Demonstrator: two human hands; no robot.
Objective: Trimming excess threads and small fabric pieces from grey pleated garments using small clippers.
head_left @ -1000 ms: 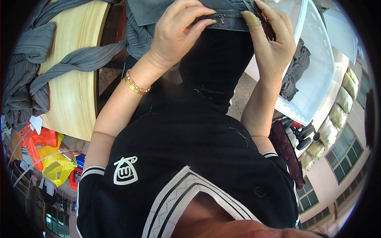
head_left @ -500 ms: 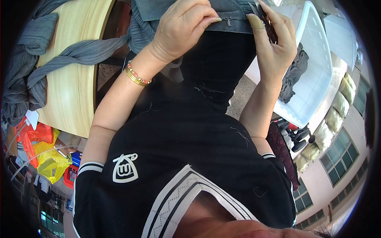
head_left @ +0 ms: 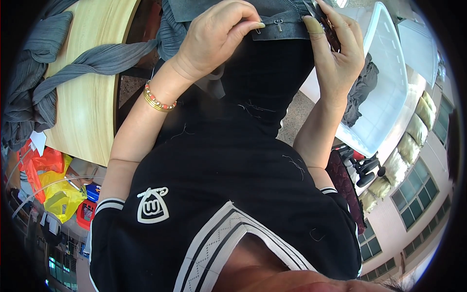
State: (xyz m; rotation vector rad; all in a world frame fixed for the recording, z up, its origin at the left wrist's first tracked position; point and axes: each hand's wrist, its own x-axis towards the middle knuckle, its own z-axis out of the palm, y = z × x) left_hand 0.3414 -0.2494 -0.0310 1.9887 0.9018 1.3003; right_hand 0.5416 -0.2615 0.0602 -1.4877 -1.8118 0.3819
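A grey garment (head_left: 287,32) with a ribbed part and a smooth band hangs over my lap at the top of the view. On its band sits a small metal hook (head_left: 278,25). My left hand (head_left: 214,36) pinches thumb and forefinger at the band's left end, where a small bent metal piece (head_left: 258,31) shows under the fingertips; it looks like another hook. My right hand (head_left: 338,56) has thread snips (head_left: 332,36) in its palm, pointed blades upward. Its thumb, wearing a tan cover, presses on the right end of the band.
To the left, grey ribbed fabric (head_left: 97,65) lies twisted across a pale wooden table (head_left: 87,117). A white plastic bin (head_left: 389,97) with dark grey cloth (head_left: 362,90) stands at right. Red and yellow bags (head_left: 61,194) lie below the table. Loose threads cling to my black clothing.
My left hand has moved slightly left and down along the band, uncovering more of it and the bent metal piece. My right hand has stayed in place with the snips.
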